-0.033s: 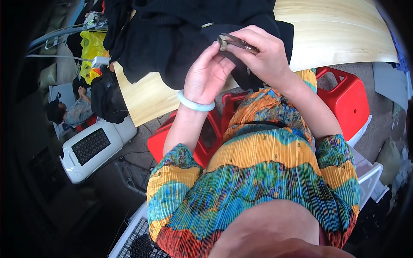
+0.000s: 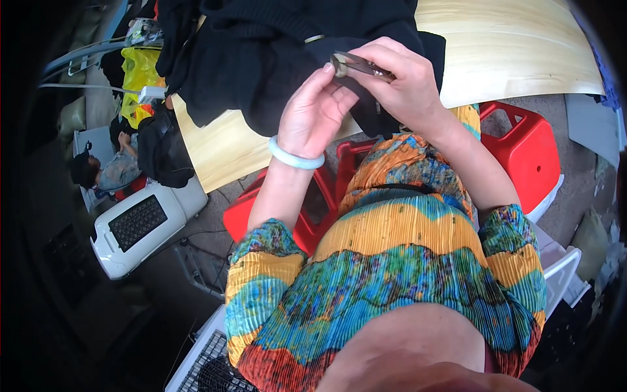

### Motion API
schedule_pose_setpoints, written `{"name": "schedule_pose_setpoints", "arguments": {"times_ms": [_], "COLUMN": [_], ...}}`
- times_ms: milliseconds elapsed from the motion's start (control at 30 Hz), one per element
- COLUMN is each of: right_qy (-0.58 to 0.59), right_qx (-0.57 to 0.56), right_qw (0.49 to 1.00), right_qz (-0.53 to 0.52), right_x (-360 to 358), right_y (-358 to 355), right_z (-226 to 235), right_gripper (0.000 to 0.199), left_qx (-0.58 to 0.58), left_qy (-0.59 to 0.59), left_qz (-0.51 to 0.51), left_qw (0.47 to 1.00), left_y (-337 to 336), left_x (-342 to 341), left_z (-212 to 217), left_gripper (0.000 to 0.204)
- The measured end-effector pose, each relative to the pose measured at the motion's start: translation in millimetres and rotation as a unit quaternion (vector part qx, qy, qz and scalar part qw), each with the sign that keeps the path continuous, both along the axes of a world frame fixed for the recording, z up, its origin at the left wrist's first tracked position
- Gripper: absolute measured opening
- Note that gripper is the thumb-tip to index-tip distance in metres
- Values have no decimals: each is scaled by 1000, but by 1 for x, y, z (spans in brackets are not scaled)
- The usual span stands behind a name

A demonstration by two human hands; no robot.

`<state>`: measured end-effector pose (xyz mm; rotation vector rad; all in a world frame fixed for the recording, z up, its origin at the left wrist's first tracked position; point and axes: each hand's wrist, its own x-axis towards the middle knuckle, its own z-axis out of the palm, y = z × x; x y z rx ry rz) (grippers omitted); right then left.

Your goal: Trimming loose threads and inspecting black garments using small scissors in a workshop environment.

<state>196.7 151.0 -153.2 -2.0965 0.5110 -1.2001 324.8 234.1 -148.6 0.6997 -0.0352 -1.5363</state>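
My left hand (image 2: 312, 114), a pale bangle (image 2: 295, 157) on its wrist, pinches a small round greenish-beige button (image 2: 338, 66) between thumb and a fingertip. The other fingers of that hand are loosely curled. In my right hand (image 2: 401, 78) is a pair of dark metal thread snips (image 2: 362, 64), gripped with the blades pointing left. The tips of the blades meet the button; whether a thread lies between them is too small to tell. Black knitted garments (image 2: 261, 59) lie on the table behind and below both hands, and a light button (image 2: 314, 39) shows on the cloth.
The pale wood-patterned table (image 2: 503, 52) runs along the far side. Red plastic stools (image 2: 529, 157) stand under and beside it. At left are a white machine housing (image 2: 140, 225), a yellow plastic bag (image 2: 140, 78), a white plug block on a cable (image 2: 152, 95), and another person (image 2: 111, 170).
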Motion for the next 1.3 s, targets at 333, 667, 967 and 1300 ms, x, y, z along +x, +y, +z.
{"name": "schedule_pose_setpoints", "arguments": {"times_ms": [333,667,967,1300], "right_qy": [42,-43,-34,6], "right_qx": [-51,173,252,266], "right_qw": [996,984,963,961], "right_qz": [61,-20,88,78], "right_x": [-10,-36,-38,-34], "right_y": [-13,-4,38,40], "right_z": [29,48,41,41], "right_gripper": [12,18,17,15], "left_qx": [-69,-163,-201,-216], "left_qy": [-44,-53,-98,-140], "left_qz": [-95,-41,3,8], "left_qw": [992,984,975,966], "left_y": [5,12,11,12], "left_x": [11,4,2,1], "left_z": [8,8,9,11], "left_gripper": [12,26,35,36]}}
